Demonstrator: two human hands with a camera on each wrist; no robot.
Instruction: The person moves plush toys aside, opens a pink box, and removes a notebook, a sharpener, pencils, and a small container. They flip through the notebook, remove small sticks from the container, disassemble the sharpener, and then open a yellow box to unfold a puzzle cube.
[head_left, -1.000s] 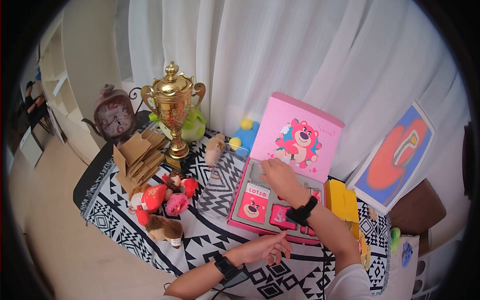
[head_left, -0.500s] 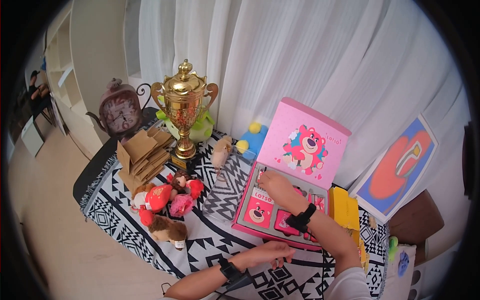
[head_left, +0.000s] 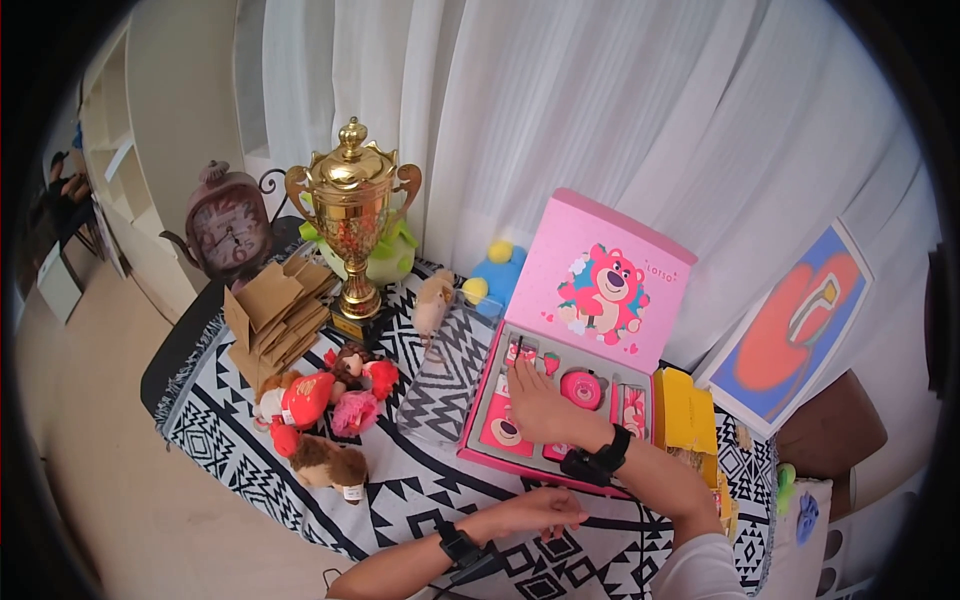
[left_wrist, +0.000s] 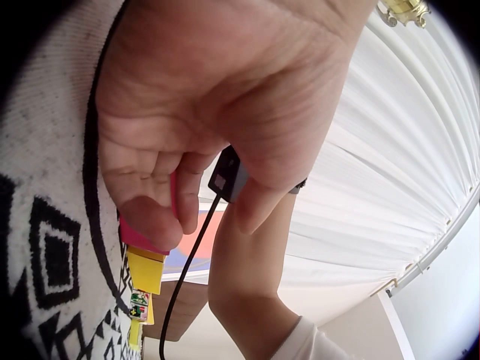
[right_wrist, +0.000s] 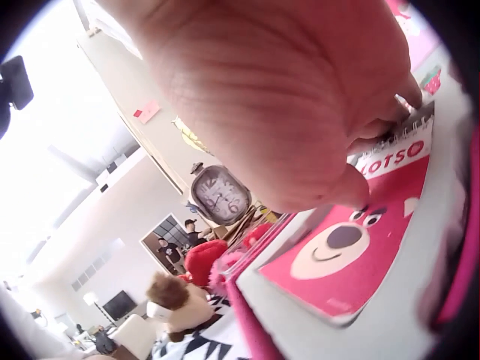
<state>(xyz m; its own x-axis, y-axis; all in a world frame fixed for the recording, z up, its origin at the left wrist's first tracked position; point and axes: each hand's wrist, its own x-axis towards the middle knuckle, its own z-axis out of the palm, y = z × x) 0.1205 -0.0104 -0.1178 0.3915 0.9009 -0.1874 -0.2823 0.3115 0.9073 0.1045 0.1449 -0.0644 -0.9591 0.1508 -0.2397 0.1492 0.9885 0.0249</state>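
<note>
A pink gift box (head_left: 478, 440) lies open, its bear-printed lid (head_left: 650, 300) raised at the back. Over its left side is my right hand (head_left: 545, 408), with fingers extended toward a small pink-and-white piece (head_left: 520, 352) in the back left compartment. Under that hand, a spiral LOTSO notepad (right_wrist: 352, 247) sits in the grey insert, its top partly hidden by the fingers. A round pink bear-faced item (head_left: 581, 390) lies in the middle of the insert. My left hand (head_left: 535, 510) hangs relaxed in front of the box, fingers loosely bent and holding nothing.
Left of the box is a clear plastic cover (head_left: 440, 390). A gold trophy (head_left: 355, 225), folded brown cardboard (head_left: 280, 310), a clock (head_left: 232, 228) and several plush toys (head_left: 325, 465) stand further left. Right are a yellow box (head_left: 686, 415) and a leaning picture (head_left: 790, 320).
My right hand has come back toward the box's front, and its fingers have straightened. The small pink-and-white piece in the back left compartment now shows. My left hand has barely moved.
</note>
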